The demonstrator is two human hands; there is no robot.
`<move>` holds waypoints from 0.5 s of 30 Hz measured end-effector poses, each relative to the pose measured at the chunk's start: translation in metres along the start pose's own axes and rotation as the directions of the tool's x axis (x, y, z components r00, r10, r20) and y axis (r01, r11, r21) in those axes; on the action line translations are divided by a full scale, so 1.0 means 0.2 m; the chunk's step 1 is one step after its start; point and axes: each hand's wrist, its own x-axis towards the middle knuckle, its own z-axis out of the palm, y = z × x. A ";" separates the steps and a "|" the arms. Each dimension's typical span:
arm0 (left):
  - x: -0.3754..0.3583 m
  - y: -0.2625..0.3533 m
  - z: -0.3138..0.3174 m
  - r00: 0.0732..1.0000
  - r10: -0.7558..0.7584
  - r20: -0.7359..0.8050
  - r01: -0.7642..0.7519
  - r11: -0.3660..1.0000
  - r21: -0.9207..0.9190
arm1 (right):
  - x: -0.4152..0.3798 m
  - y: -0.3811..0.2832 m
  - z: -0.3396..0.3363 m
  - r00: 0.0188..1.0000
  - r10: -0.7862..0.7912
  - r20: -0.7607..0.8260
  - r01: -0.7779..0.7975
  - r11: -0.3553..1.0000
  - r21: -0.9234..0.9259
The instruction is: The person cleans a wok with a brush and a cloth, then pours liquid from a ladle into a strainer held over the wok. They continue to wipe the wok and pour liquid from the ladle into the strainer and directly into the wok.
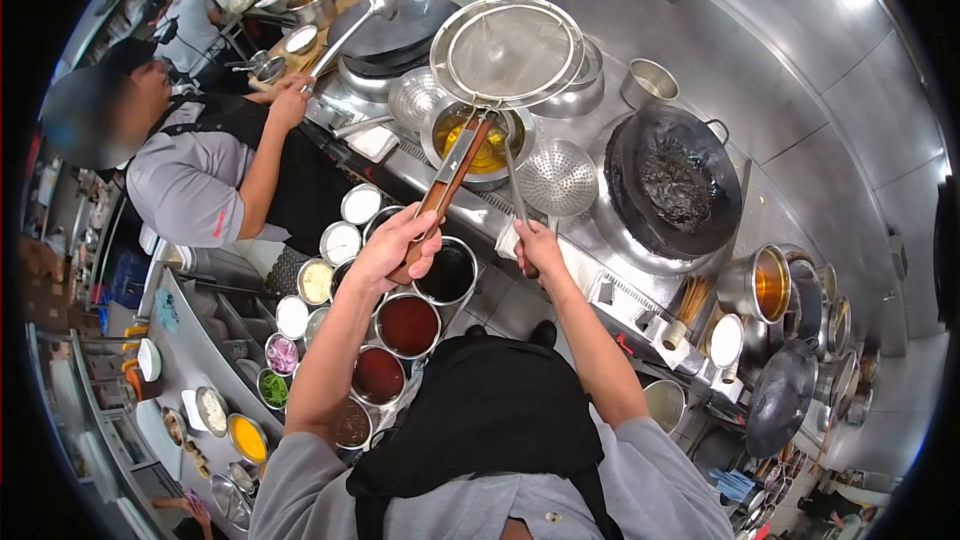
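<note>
My left hand [395, 245] grips the wooden handle of a large wire-mesh strainer [508, 50], whose round basket is lifted above a steel pot of yellow oil [478, 145]. My right hand [538, 245] holds the long metal handle of a ladle [513, 175] that reaches into the same pot. A perforated steel skimmer [558, 178] lies just right of the pot, and another [415, 98] lies to its left.
A black wok [675, 185] with dark residue sits to the right. Several steel containers of sauces and seasonings [407, 325] stand below my left hand. A co-worker in grey with a black apron [215, 170] stands at left, holding a ladle [345, 35] over a lidded wok [395, 35].
</note>
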 end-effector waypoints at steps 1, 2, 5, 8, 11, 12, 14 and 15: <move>0.01 0.00 -0.01 1.000 0.005 0.003 -0.005 1.000 0.003 | 0.03 0.01 -0.02 0.998 0.045 0.052 -0.051 0.990 0.133; 0.01 0.00 -0.02 1.000 0.012 0.007 -0.012 1.000 0.006 | 0.06 0.03 -0.06 0.971 0.100 0.218 -0.189 0.879 0.438; 0.01 0.02 -0.02 1.000 0.027 0.003 -0.027 1.000 0.002 | 0.06 0.06 -0.16 0.803 -0.113 0.586 -0.485 0.448 0.751; 0.03 0.04 -0.04 1.000 0.026 0.018 -0.025 0.999 -0.027 | -0.09 0.01 -0.16 0.781 -0.218 0.585 -0.516 0.303 0.801; 0.05 0.04 -0.06 1.000 -0.012 -0.010 0.011 0.996 -0.089 | -0.27 -0.04 -0.20 0.767 -0.303 0.566 -0.546 0.155 0.823; 0.07 0.02 -0.07 0.999 -0.010 -0.030 0.008 0.997 -0.080 | -0.33 -0.06 -0.23 0.762 -0.332 0.556 -0.549 0.124 0.827; 0.10 -0.02 -0.12 0.998 -0.020 -0.054 0.017 0.998 -0.059 | -0.46 -0.10 -0.32 0.766 -0.387 0.514 -0.533 0.066 0.844; 0.10 -0.04 -0.13 0.997 -0.022 -0.071 0.018 0.999 -0.050 | -0.53 -0.13 -0.36 0.781 -0.402 0.478 -0.497 0.062 0.865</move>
